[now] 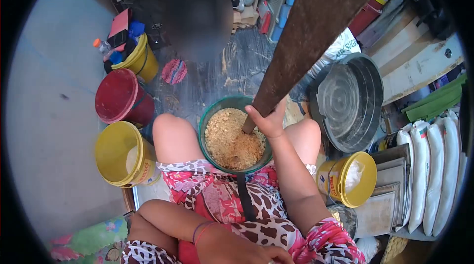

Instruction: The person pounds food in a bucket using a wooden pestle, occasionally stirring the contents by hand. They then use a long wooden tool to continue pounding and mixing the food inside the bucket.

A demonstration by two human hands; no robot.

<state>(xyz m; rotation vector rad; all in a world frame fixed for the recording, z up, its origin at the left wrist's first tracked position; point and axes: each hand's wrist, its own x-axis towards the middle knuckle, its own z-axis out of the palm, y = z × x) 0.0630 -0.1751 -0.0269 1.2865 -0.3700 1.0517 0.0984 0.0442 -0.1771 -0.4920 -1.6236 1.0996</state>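
Note:
A green tub (202, 138) sits between my knees, filled with a crumbly yellow-brown mixture (232, 138) that is darker and finer toward the near side. My right hand (270, 121) is closed around the lower part of a long, dark wooden pole (306, 32). The pole's narrow tip rests in the crumbs, while its wider upper part slants up past the camera to the top right. My left arm is folded across my body, with bands at the wrist. My left hand (252, 253) lies low at the frame's bottom edge, its fingers mostly cut off.
To the left stand a yellow bucket (118, 165), a red bucket (123, 96) and another yellow bucket (143, 61) piled with items. At right are a large black basin (345, 101), a yellow pail (363, 185), stacked trays (382, 204) and white sacks (434, 180). A blurred patch covers something ahead.

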